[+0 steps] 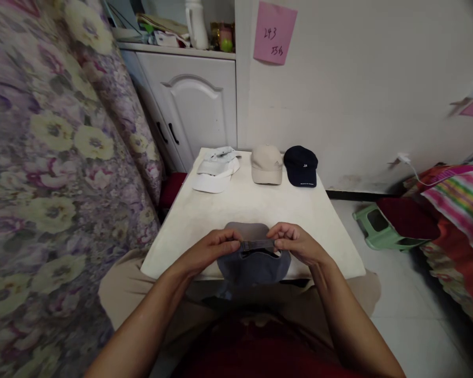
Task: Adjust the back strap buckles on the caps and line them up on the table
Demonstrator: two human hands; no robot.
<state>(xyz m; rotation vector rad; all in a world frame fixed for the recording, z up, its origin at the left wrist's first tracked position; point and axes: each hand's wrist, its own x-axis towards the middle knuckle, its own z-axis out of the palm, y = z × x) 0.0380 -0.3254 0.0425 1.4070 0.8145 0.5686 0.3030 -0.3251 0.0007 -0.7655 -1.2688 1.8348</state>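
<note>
A grey-blue baseball cap is held at the near edge of the white table, its back strap and opening turned up toward me. My left hand pinches the left end of the strap, by the buckle. At the strap's other end, the thumb and fingers of my right hand are closed on it. Along the far side of the table lie a white cap, a beige cap and a navy cap. Something pale grey rests in or on the white cap.
A floral curtain hangs close on the left. Behind the table stand a white cabinet and a wall with a pink note. To the right are a green stool and a bed with a striped cover.
</note>
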